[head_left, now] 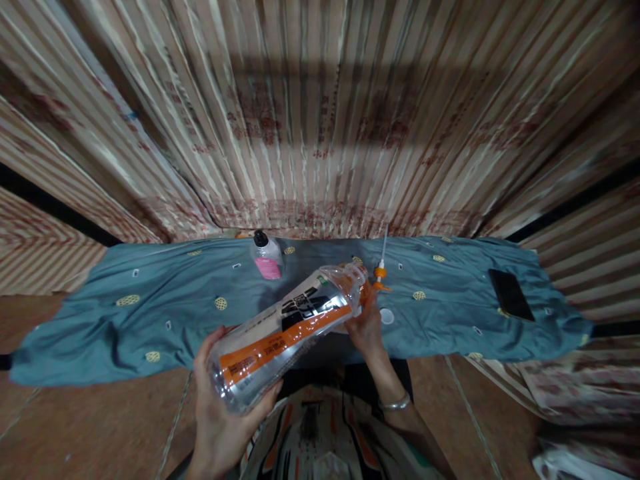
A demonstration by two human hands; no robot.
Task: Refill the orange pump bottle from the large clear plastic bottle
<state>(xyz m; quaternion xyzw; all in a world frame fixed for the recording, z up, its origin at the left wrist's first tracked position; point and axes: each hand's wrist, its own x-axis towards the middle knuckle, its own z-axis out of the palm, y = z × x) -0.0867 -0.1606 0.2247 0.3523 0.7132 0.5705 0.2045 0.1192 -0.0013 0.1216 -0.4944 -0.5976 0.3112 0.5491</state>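
Note:
A large clear plastic bottle with an orange, white and black label is held tilted in front of me, its neck up to the right. My left hand wraps around its base. At the neck end, my right hand is closed on the bottle; some of its fingers are hidden behind the neck. Just beyond that hand lies an orange pump head with a thin, pale tube pointing away from me. Beside the hand, a small white disc rests on the cloth.
A teal cloth with pineapple prints covers the low table. Left of centre stands a small bottle with a black cap and pink label. A dark phone lies at the right. Striped curtains enclose the back and sides.

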